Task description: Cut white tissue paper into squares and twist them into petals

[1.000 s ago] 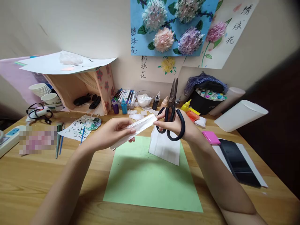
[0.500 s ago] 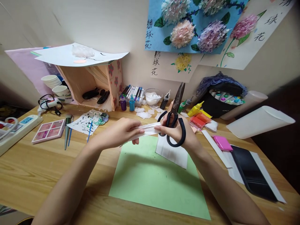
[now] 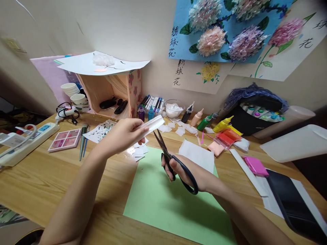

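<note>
Metal scissors [image 3: 167, 155] have swung down, right grip [image 3: 198, 173] hooked through loops [image 3: 195, 185], left grip [image 3: 126, 136] pinching folded white paper [image 3: 155, 123].

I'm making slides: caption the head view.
Left hand holds white paper strip; right hand, black-handled metal scissors above green paper sheet.

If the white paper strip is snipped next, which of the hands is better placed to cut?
Probably the right hand: it holds the scissors, slightly open and pointing up near the white paper strip. The left hand grips the strip, so likely suits steadying it.
</note>
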Tool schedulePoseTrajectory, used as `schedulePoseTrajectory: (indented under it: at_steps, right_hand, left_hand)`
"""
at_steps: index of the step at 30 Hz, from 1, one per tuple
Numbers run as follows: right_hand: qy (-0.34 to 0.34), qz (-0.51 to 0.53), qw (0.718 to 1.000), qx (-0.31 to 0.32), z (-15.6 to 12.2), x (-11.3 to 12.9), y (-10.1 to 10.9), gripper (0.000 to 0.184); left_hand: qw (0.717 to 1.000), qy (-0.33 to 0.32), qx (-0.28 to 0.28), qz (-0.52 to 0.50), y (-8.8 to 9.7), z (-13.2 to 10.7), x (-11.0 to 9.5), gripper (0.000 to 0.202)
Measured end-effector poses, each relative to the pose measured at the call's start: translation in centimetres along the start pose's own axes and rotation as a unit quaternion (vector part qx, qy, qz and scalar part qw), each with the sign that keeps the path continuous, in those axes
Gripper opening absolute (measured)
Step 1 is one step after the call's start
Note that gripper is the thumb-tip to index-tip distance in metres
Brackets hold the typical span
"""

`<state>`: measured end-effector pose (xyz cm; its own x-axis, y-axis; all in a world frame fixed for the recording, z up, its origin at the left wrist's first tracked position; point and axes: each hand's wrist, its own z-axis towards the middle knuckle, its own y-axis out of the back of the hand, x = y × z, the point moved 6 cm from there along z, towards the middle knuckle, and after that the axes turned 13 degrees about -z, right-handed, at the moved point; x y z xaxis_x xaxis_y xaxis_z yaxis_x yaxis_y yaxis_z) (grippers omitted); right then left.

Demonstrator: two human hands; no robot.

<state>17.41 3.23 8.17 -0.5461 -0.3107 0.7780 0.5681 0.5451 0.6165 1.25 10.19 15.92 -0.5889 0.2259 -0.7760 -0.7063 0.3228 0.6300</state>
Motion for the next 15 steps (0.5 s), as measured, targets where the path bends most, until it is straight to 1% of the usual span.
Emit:
schedulePoseTrajectory:
  at_steps: [5,9,15]
  right_hand:
    - [-0.02,0.0,0.999,-0.033,0.3,-0.5,0.1,0.058]
    - [-0.017,-0.001,0.999,-0.043,0.3,-0.6,0.2,0.057]
    - [-0.021,0.012,0.998,-0.056,0.6,-0.7,0.0,0.056]
  left_hand:
    - [0.999,-0.016,0.047,-0.001,-1.8,0.0,-0.6,0.032]
    - [0.997,-0.013,0.064,-0.031,-2.1,0.2,-0.6,0.033]
    - [0.988,0.021,0.104,-0.115,-2.2,0.4,-0.2,0.032]
